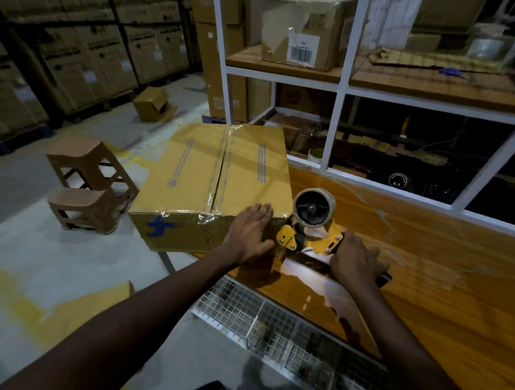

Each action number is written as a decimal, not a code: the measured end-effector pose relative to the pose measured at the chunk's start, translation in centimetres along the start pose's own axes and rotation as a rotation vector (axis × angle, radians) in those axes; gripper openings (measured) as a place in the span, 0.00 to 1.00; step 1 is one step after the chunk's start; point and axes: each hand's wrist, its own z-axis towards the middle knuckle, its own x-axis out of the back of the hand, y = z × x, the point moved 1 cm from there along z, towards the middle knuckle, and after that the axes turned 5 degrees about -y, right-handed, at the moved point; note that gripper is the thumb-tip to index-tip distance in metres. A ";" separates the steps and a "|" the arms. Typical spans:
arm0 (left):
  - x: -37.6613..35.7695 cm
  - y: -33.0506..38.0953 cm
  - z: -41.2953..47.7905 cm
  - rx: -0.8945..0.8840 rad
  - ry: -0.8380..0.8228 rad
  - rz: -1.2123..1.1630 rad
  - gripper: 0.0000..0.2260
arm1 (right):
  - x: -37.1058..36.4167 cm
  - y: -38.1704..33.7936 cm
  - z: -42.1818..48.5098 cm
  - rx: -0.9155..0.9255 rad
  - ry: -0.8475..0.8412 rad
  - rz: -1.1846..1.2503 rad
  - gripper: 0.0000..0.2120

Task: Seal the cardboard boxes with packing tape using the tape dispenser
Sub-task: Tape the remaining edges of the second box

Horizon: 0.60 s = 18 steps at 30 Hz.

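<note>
Steadies the cardboard box (215, 174) with the left hand (249, 233), fingers straight and flat on its near right corner, likely against sliding. Grips the tape dispenser (311, 230) by its handle in the curled right hand (355, 259), cutter end against the box's near face, seemingly to lay tape there. Keeps the box at the left end of a glossy wooden tabletop (425, 263); dim warehouse around, with white shelving (342, 89), two stools (86, 186) and stacked cartons (79, 51).

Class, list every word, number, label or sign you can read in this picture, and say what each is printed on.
No text reads clearly.
Barcode label on the shelf box: bars visible, print too small.
Blue mark on the box: a logo, no words.
Round stamp on the box top: blurred.
Plate on the dispenser: lettering too small.
Stacked cartons: print blurred.
</note>
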 end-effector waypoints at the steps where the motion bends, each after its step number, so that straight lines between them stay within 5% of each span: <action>1: 0.1 -0.1 0.1 0.006 0.011 -0.003 0.47 | -0.4 -0.1 -0.3 -0.022 -0.034 0.050 0.22; 4: 0.4 -0.2 0.2 0.034 0.032 -0.030 0.44 | -2.3 0.3 -0.7 -0.056 -0.101 0.179 0.24; 11: 0.1 -0.7 0.3 0.075 0.090 -0.107 0.38 | -7.0 5.2 -2.0 0.106 0.067 0.071 0.14; 18: 0.8 1.0 0.3 0.129 0.135 -0.120 0.38 | -1.8 6.2 -0.5 -0.034 0.183 0.161 0.14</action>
